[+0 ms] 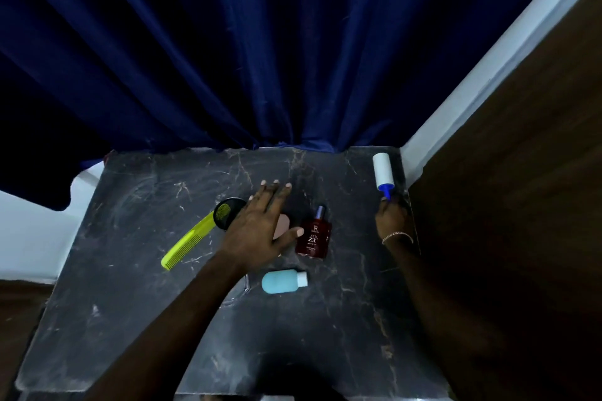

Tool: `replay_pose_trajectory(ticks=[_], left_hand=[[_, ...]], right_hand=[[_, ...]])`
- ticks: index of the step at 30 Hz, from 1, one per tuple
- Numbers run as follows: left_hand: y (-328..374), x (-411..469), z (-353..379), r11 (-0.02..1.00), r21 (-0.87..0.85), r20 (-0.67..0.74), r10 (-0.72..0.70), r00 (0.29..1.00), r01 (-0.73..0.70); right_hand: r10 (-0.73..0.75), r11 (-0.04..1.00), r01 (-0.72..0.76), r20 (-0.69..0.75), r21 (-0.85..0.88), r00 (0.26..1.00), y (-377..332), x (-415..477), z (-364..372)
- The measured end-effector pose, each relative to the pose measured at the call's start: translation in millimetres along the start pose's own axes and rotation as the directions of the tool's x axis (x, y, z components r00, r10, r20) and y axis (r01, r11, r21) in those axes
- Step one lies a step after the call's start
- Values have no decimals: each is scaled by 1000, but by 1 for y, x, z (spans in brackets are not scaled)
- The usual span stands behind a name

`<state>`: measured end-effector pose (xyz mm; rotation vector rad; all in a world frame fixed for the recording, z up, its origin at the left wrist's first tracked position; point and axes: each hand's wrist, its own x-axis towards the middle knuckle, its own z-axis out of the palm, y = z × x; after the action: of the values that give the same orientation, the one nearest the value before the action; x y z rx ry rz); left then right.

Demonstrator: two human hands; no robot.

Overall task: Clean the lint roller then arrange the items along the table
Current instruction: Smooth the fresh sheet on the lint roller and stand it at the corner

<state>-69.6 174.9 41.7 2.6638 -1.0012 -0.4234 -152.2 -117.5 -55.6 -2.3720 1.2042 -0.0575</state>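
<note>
Red perfume bottle [313,235] label reads "RED ZX"; other print illegible.

A dark blue curtain [260,42] hangs in deep folds behind a black marble-patterned tabletop [146,303] with pale veins. A white wall [488,75] runs along the right, meeting a brown wooden panel [521,205]. More white wall shows at the left. The light is dim.

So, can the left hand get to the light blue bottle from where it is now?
Probably yes. The left hand is spread open and holds nothing, and the light blue bottle lies just nearer the person with bare table around it, nothing on top.
</note>
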Motion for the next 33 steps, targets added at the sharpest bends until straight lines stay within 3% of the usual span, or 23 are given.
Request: replay_pose_trajectory(ticks=[6,19,29,33], left_hand=[[-2,1,-9,999,-9,32,-42,999,42],[-7,-3,-13,998,-23,23,-55,998,56],[-13,1,-11,997,-29,27,-72,997,73],[-14,5,-10,997,-18,20,-70,997,70]], right_hand=[[-36,975,25,-47,-219,998,3,3,13],[-159,931,185,107,-316,981,-30,-13,43],[-309,839,384,242,-386,920,-56,-30,62],[-317,852,382,228,-359,921,-62,-32,66]])
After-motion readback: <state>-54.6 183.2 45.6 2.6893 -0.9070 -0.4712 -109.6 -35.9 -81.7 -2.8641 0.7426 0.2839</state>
